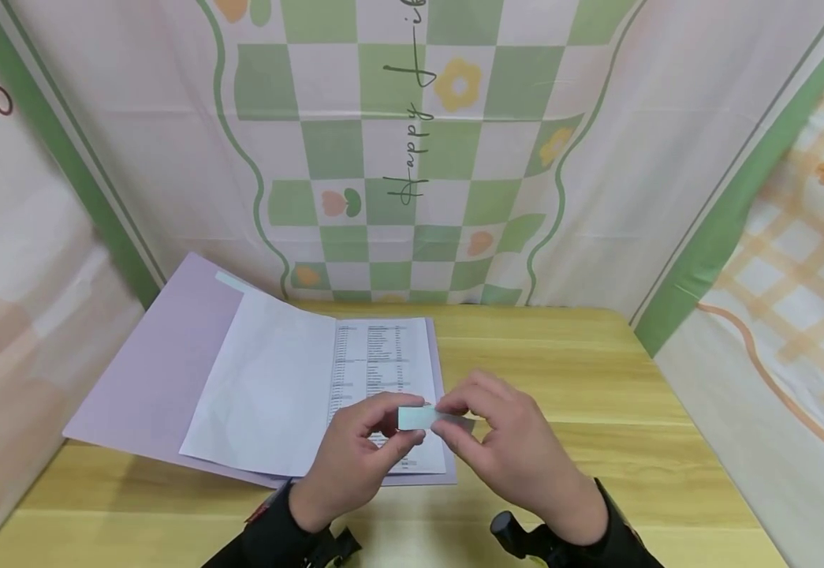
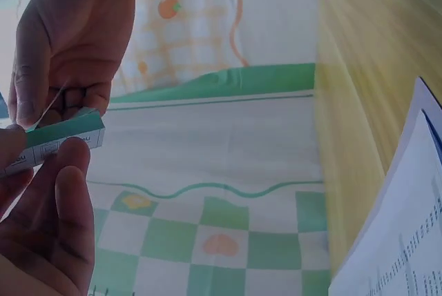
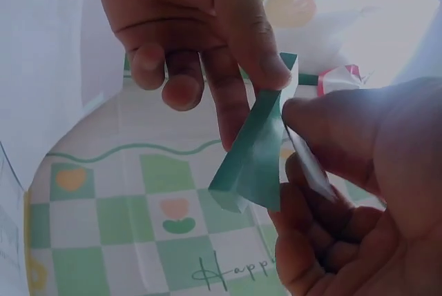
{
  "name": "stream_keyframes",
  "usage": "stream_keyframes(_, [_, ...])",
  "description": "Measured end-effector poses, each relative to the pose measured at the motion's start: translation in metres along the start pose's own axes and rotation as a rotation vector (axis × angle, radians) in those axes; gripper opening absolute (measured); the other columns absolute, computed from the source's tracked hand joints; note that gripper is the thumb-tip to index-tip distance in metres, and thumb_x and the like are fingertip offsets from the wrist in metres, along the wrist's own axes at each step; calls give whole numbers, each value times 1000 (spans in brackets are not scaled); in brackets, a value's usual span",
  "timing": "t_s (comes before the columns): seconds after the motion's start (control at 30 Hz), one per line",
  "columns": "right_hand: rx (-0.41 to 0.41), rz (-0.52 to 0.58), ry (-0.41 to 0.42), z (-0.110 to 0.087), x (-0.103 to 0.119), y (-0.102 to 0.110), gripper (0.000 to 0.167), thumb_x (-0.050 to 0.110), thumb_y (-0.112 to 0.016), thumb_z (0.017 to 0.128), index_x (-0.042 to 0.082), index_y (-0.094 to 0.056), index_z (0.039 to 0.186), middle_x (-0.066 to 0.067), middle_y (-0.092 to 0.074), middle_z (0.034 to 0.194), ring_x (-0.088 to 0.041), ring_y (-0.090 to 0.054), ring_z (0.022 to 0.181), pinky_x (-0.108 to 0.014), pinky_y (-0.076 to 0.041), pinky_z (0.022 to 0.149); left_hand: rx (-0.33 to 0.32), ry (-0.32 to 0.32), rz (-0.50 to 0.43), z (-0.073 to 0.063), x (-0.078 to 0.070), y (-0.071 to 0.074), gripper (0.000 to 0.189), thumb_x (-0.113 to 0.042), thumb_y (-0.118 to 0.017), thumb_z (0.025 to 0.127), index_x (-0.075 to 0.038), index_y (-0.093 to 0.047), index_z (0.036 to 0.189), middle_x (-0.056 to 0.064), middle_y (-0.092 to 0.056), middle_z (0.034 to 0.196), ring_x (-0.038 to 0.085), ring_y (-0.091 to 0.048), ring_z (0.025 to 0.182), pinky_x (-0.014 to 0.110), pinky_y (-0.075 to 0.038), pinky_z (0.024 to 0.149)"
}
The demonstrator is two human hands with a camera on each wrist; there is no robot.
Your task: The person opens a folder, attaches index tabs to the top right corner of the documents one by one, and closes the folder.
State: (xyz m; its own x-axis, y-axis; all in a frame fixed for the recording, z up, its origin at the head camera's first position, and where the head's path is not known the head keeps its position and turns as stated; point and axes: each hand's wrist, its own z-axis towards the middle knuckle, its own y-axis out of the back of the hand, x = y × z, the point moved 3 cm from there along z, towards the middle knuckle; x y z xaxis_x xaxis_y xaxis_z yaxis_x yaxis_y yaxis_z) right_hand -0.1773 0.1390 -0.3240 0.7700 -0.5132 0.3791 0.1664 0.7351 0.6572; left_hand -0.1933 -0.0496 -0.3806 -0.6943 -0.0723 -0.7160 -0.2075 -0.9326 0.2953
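Note:
Over the right edge of an open folder, my left hand [image 1: 351, 454] grips a small narrow box [image 1: 413, 418] between thumb and fingers. Its green face and printed white side show in the left wrist view, where the box [image 2: 95, 134] tilts slightly. A green flap [image 3: 259, 172] spreads out at the near end in the right wrist view. My right hand [image 1: 521, 446] pinches a thin greyish strip [image 3: 312, 165] right beside the box's end. The lilac folder [image 1: 149, 355] holds a blank white page [image 1: 262, 386] and a printed list [image 1: 386, 347].
The wooden table [image 1: 582, 371] ends against a green-and-white checked cloth [image 1: 390, 150] behind. Patterned cloth [image 1: 802, 276] also hangs at the sides. The folder's left cover is raised and reaches the left cloth. A black wrist mount [image 1: 514, 536] sits by my right sleeve.

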Motion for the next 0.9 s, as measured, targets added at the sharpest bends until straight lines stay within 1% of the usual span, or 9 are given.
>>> stream_keyframes(0.1, [20,-22,-108,0,-1,0,21,7,-80,83,18,-67,95,17,-55,87,-3,-53,77,-25,-49,66,-3,-42,36,1,-1,0,35,-2,-73,90,-13,-66,122,-8,-56,82,7,-52,68,25,-44,60])
stream_keyframes(0.17, [25,-57,-141,1,-1,0,20,8,-81,83,18,-67,93,18,-53,85,-2,-52,78,-26,-48,66,-13,-88,57,2,-1,1,36,1,-73,89,-12,-65,122,-4,-62,93,9,-53,73,26,-47,63])
stream_keyframes(0.23, [29,-80,-143,1,-1,0,19,9,-80,83,18,-67,93,18,-53,85,-4,-51,79,-27,-47,66,-30,-131,78,3,-2,1,38,3,-73,88,-10,-65,122,1,-65,106,12,-57,82,27,-50,67])
stream_keyframes(0.33, [39,-79,-124,0,-1,-1,17,10,-80,84,18,-67,92,17,-55,88,-6,-50,82,-28,-47,68,-55,-176,106,4,-3,2,38,4,-73,87,-8,-65,123,5,-65,116,17,-61,97,27,-51,74])
stream_keyframes(0.4, [57,-51,-129,0,0,-3,17,11,-79,85,18,-66,94,17,-55,89,-7,-51,82,-26,-46,66,-63,-192,116,5,-3,2,37,2,-72,87,-7,-65,122,5,-66,117,19,-62,104,27,-51,77])
stream_keyframes(0.47, [78,-11,-156,0,0,-4,18,12,-78,86,19,-63,95,16,-55,88,-7,-49,78,-25,-44,63,-64,-207,124,5,-3,2,34,-1,-72,89,-7,-65,122,4,-66,116,19,-62,104,27,-51,78])
stream_keyframes(0.57, [102,76,-237,0,-1,-6,19,14,-78,87,19,-62,97,17,-58,87,-7,-50,69,-24,-44,58,-64,-232,128,5,-3,2,30,-5,-70,92,-6,-65,122,5,-67,114,19,-63,103,28,-51,81])
stream_keyframes(0.73, [115,197,-366,0,-1,-7,14,17,-77,89,20,-65,96,16,-64,86,-7,-55,65,-26,-48,56,-73,-271,141,5,-3,1,29,-6,-70,93,-5,-66,122,7,-68,113,21,-65,104,30,-51,90])
stream_keyframes(0.9, [86,238,-374,-1,1,-6,14,14,-76,89,24,-66,88,15,-62,79,-10,-54,66,-27,-47,58,-95,-297,141,5,-5,1,26,-8,-69,94,-3,-66,120,8,-69,111,21,-66,101,30,-52,88])
